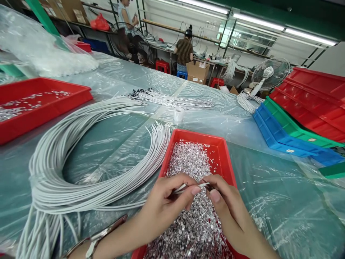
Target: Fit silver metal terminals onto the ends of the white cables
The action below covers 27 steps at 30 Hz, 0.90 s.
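Over a red tray [228, 162] filled with small shiny silver pieces [188, 158], my two hands meet at the fingertips. My left hand [165, 199] is closed, pinching a thin white cable [181, 187] close to its end. The cable tip points right, toward my right hand [229, 207]. Thumb and fingers of that hand are pressed together at the tip; something small and dark shows there, but I cannot make out what it is. A large coil of white cables [107, 198] lies to the left, its near ends hanging beside my left forearm.
Another red tray [81, 94] with silver pieces stands at the left. Behind the coil lie more white cables [172, 100] with dark ends and a white roll [178, 114]. Stacked red, green and blue crates [304, 115] stand at the right. Two people and fans are in the background.
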Available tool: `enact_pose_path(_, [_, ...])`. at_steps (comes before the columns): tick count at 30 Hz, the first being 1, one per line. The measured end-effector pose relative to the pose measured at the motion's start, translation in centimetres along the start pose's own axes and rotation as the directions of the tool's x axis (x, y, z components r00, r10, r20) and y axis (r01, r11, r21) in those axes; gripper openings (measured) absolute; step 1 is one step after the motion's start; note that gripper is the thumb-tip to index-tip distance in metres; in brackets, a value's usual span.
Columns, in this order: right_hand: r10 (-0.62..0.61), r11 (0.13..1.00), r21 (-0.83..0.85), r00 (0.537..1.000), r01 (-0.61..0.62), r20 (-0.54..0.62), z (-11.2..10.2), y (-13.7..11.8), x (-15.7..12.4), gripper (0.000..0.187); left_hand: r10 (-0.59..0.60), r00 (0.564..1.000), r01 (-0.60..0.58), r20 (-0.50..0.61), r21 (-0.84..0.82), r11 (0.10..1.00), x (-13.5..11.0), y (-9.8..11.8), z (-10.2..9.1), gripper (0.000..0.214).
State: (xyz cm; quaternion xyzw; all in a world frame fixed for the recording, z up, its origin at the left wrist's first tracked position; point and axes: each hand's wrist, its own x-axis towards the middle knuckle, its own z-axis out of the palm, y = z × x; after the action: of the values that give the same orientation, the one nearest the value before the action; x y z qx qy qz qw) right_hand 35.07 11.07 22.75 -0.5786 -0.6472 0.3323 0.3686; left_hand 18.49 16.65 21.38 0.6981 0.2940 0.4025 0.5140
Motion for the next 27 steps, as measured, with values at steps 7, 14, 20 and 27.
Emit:
enact_pose_path(7, [0.033,0.999,0.035,0.999,-0.032,-0.037,0.3,-0.8,0.0,0.029,0.08,0.996,-0.077,-0.032,0.078,0.994,-0.3,0.1,0.0,0.015])
enact_pose_path(14, [-0.004,0.999,0.044,0.999,0.002,0.044,-0.4,-0.8,0.5,0.025,0.119,0.992,-0.112,-0.049,0.114,0.987,-0.3,-0.1,0.0,0.014])
enact_pose_path(20, [0.006,0.999,0.042,0.991,-0.012,0.13,-1.3,-0.7,0.8,0.023,0.213,0.977,-0.206,-0.026,0.177,0.963,-0.3,-0.5,-0.1,0.008])
enact_pose_path(27, [-0.002,0.998,0.059,0.993,-0.005,0.119,-1.3,-1.1,0.6,0.022,0.407,0.912,-0.384,0.041,0.428,0.818,-0.5,-0.6,-0.3,0.005])
